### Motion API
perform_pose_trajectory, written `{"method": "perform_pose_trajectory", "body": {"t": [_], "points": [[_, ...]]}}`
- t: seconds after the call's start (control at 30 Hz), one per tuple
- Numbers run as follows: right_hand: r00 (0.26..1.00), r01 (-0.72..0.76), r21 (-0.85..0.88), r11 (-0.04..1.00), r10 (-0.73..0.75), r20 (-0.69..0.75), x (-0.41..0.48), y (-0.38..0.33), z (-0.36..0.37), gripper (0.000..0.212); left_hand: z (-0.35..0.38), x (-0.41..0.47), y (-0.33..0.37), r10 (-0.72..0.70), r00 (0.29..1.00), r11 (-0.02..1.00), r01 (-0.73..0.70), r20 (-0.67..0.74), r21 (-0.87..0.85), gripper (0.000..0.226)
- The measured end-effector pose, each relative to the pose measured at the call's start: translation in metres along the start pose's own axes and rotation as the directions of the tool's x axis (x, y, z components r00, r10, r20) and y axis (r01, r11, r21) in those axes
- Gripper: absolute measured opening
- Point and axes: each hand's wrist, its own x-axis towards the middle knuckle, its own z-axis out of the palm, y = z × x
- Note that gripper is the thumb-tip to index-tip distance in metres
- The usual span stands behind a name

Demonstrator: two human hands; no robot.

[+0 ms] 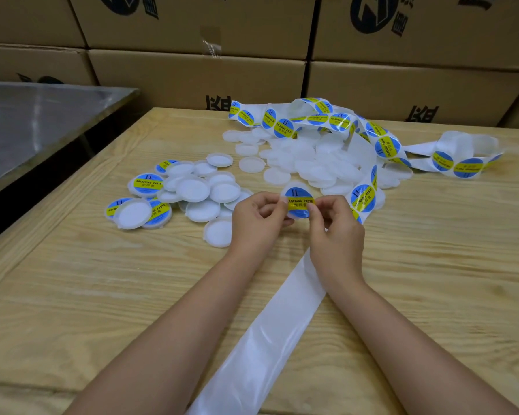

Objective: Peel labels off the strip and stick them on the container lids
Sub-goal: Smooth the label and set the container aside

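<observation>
Both hands pinch one labelled lid (291, 185) with curled fingers, just above the table (102, 295): left hand (256, 218) on its left edge, right hand (336, 232) on its right. The strip (270, 339) lies under the right wrist.

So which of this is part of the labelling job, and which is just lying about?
In the job: label strip, lid held by left hand and right hand, plain lids, labelled lids, peeled backing.
Lying about: cardboard boxes, steel table.
</observation>
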Motion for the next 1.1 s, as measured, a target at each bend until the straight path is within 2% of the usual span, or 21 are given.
{"method": "perform_pose_trajectory", "body": {"t": [0.3,0.6,1.1], "points": [[0.999,-0.040,0.085,0.996,0.042,-0.024,0.000,-0.002,0.001,0.017,0.001,-0.002,0.002,0.027,1.000,1.000,-0.027,0.003,0.011,0.008],[0.981,-0.190,0.163,0.968,0.195,-0.012,0.006,0.001,-0.001,0.019,0.001,-0.004,0.004,0.031,0.999,0.999,-0.031,0.013,0.009,0.008],[0.968,-0.247,0.149,0.958,0.250,-0.006,0.007,0.006,0.002,0.009,0.004,-0.011,0.005,0.175,0.985,0.965,-0.171,-0.005,0.197,0.012]]}}
